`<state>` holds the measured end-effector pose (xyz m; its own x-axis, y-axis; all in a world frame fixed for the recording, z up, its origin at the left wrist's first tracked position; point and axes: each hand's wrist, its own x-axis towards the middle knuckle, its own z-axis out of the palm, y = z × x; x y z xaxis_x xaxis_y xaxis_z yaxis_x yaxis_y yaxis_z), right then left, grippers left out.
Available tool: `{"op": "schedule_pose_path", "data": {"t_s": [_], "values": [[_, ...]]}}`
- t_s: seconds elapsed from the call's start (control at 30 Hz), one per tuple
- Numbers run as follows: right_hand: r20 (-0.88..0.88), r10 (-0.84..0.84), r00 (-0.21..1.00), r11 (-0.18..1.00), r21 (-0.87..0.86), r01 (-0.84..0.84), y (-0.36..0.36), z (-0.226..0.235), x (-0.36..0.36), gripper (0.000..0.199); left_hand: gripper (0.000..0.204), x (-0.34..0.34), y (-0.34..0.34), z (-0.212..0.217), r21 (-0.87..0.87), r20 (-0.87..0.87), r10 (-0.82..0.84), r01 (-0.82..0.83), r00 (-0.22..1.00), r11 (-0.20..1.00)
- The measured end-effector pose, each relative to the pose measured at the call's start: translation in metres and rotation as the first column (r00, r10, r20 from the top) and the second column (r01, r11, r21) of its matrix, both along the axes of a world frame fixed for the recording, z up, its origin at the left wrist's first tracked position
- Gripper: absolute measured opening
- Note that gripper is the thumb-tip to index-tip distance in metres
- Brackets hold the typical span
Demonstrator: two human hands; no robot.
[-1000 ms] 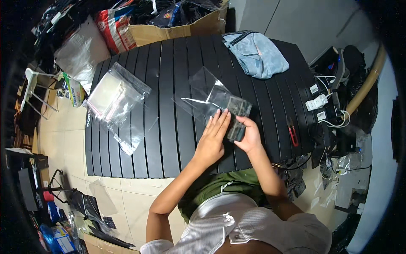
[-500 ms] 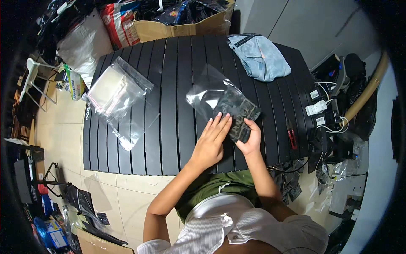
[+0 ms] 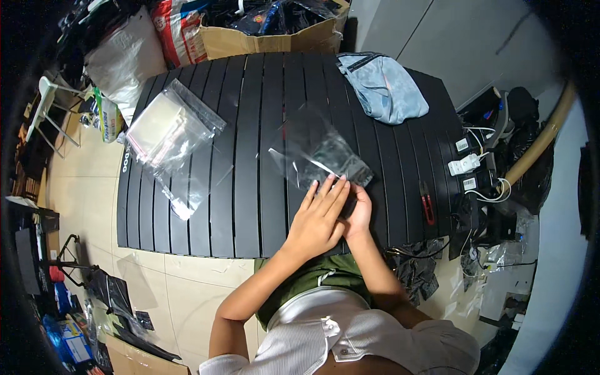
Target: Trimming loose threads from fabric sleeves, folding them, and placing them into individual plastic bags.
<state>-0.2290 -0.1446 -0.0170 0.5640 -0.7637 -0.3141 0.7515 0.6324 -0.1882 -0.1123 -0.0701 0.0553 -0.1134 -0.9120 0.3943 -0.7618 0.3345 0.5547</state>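
A clear plastic bag (image 3: 297, 150) lies at the middle of the black slatted table. Inside its right part sits a flat, dark folded item (image 3: 342, 159) with a blocky pattern; glare hides what kind it is. My left hand (image 3: 317, 219) rests on the bag's near edge, fingers stretched out. Close against it, my right hand (image 3: 358, 215) grips the near right corner of the bag with curled fingers. The left hand partly covers that grip.
Several clear bags with pale inserts (image 3: 165, 128) lie on the table's left. A light blue folded cloth (image 3: 390, 90) sits far right. Red-handled thread snips (image 3: 427, 206) and a white power adapter (image 3: 464, 164) are at the right. Behind the table stands a cardboard box (image 3: 269, 40).
The bag and the dark item have turned and shifted slightly left. My right hand has moved nearer and left, beside my left hand, and glare now covers more of the item.
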Motion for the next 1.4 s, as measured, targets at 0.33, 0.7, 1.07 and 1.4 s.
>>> {"op": "schedule_pose_path", "data": {"t_s": [0.33,0.7,1.07,1.4], "values": [[-0.106,0.120,0.987,0.992,0.048,-0.115,0.011,0.032,0.000,0.028,0.052,0.002,0.002,-0.001,-0.038,-0.006,0.082,-0.082,0.997,0.996],[-0.227,0.139,0.964,0.987,-0.045,-0.153,0.033,0.053,0.003,0.031,0.052,-0.003,-0.001,-0.001,-0.013,-0.086,0.062,-0.063,0.994,0.998],[-0.030,0.085,0.996,0.996,-0.021,-0.086,0.031,0.018,-0.003,0.026,0.047,0.001,0.019,-0.001,-0.026,-0.011,-0.062,0.062,0.998,0.998],[-0.349,0.099,0.932,0.961,-0.209,-0.181,0.051,0.056,0.012,0.055,0.049,0.027,0.017,-0.009,0.357,-0.897,0.372,0.107,-0.239,0.928]]}}
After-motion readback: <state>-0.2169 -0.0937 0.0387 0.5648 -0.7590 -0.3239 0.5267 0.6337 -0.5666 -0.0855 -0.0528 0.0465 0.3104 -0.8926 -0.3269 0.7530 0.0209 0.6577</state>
